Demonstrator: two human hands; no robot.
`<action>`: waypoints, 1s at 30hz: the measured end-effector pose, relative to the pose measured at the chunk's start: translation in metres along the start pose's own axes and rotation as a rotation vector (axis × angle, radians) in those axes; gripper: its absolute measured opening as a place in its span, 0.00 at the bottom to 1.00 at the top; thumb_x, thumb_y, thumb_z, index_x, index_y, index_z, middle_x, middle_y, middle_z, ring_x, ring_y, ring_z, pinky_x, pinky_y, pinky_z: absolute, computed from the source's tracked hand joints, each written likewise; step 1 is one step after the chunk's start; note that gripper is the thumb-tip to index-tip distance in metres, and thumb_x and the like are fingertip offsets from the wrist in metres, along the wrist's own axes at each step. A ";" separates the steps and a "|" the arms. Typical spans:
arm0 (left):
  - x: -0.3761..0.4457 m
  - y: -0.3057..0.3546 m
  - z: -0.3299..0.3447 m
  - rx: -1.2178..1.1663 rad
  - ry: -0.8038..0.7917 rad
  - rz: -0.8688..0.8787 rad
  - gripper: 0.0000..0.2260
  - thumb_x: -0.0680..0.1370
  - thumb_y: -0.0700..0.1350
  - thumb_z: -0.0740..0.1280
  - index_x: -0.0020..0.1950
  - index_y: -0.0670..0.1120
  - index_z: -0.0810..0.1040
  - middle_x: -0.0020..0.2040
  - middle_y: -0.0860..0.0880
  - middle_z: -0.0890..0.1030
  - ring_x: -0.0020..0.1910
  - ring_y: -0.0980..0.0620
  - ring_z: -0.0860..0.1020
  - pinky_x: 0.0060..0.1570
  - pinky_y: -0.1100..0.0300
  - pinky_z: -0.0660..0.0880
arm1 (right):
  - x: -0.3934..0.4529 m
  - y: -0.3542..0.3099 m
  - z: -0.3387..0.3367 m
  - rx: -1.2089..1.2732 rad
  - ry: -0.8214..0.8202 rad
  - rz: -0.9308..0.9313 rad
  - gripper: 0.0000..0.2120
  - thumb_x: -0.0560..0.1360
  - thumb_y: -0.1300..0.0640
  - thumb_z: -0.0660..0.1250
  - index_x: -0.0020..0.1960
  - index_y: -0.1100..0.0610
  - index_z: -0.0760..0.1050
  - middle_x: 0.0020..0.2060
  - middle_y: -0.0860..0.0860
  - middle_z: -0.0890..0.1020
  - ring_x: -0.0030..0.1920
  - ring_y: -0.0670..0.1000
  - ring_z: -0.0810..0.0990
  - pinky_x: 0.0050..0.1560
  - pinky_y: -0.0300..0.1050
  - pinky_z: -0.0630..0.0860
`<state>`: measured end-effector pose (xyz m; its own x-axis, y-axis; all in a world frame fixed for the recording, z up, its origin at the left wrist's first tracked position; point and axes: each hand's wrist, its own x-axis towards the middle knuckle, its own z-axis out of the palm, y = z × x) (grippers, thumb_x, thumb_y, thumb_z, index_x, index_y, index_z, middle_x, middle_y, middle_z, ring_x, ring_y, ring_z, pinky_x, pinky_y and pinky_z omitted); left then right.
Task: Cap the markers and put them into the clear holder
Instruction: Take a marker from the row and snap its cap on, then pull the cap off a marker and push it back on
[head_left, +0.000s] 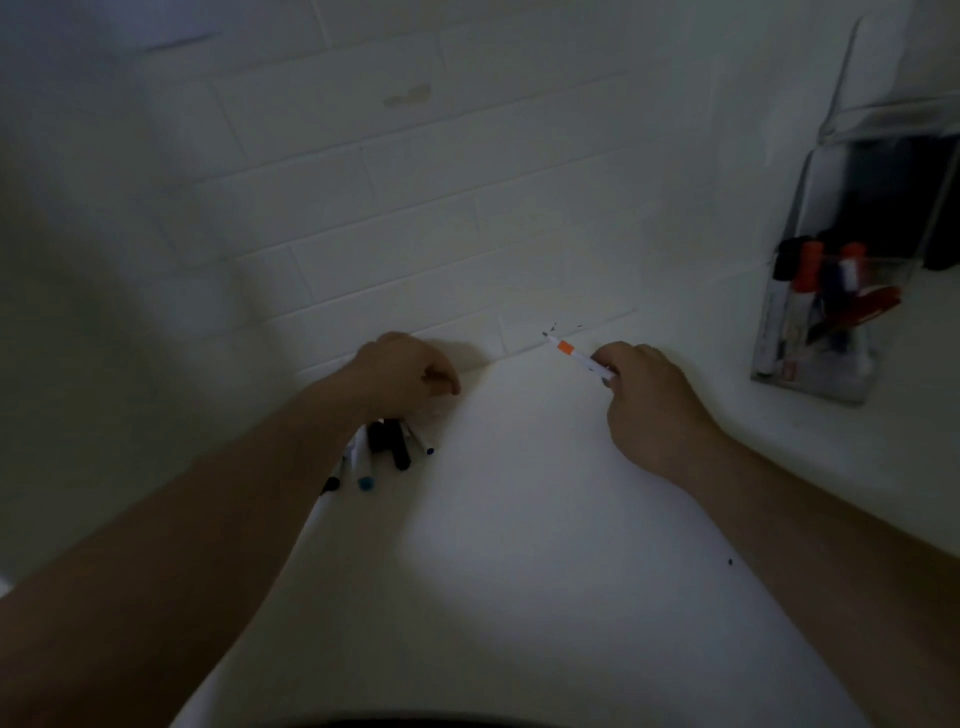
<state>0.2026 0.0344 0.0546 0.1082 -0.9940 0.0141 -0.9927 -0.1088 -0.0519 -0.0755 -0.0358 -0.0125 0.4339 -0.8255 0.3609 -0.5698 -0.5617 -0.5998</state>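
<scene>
My right hand (649, 400) grips a white marker with an orange band (574, 354); its uncapped tip points up-left toward the wall. My left hand (405, 371) hovers with curled fingers over the white counter, and what it holds, if anything, is hidden. Just below that hand lies a pile of markers and caps (382, 449), black, white and blue-tipped, partly covered by my left forearm. The clear holder (810, 364) stands at the right with several capped markers inside, red, black and white.
A white tiled wall (415, 208) rises right behind the counter (545, 519). A few small dark specks lie on the counter near the marker tip and at the lower right. A dark object stands behind the holder.
</scene>
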 end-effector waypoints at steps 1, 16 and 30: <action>0.001 -0.002 -0.002 -0.028 -0.001 0.006 0.07 0.78 0.52 0.68 0.45 0.66 0.78 0.42 0.61 0.78 0.48 0.54 0.75 0.55 0.55 0.74 | 0.000 0.000 0.000 0.004 -0.001 0.003 0.14 0.76 0.69 0.59 0.55 0.54 0.74 0.46 0.53 0.73 0.46 0.56 0.73 0.43 0.47 0.66; -0.003 0.046 0.018 -0.350 0.193 0.026 0.04 0.79 0.48 0.68 0.48 0.58 0.77 0.47 0.58 0.81 0.48 0.56 0.80 0.46 0.61 0.74 | 0.003 0.002 0.005 0.037 0.086 -0.064 0.09 0.82 0.47 0.58 0.48 0.48 0.72 0.38 0.51 0.78 0.41 0.55 0.75 0.42 0.51 0.72; -0.023 0.090 0.045 -0.756 0.599 -0.046 0.02 0.75 0.48 0.73 0.47 0.54 0.82 0.40 0.59 0.83 0.42 0.66 0.79 0.42 0.74 0.70 | -0.001 -0.002 0.003 -0.170 0.138 -0.003 0.22 0.74 0.27 0.56 0.50 0.42 0.79 0.41 0.46 0.75 0.47 0.52 0.76 0.50 0.52 0.70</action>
<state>0.1129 0.0472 0.0044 0.3105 -0.7971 0.5179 -0.7827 0.0947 0.6151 -0.0731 -0.0337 -0.0137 0.3426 -0.8169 0.4641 -0.6834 -0.5556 -0.4735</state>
